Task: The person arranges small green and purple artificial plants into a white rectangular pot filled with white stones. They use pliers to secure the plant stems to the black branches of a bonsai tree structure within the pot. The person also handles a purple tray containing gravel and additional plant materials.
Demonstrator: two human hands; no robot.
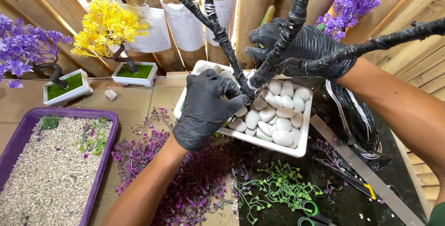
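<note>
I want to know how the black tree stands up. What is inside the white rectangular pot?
White pebbles fill the white pot around the black wrapped trunk. The left hand covers one corner, and whatever lies under the stones is hidden.

At the near left sits a purple tray of gravel [99, 161]; far left stand a yellow miniature tree [107, 26] and a purple miniature tree [23, 45]; green-handled scissors [310, 212] lie near right.

Both hands wear thin black disposable gloves, glossy and slightly creased over the knuckles; the left hand [205, 108] has its glove ending at the wrist in a loose, wrinkled cuff; the right hand [301, 45], farther off, shows the same shiny black covering with folds along the fingers; both forearms are bare, without sleeves, watch or bands.
</note>
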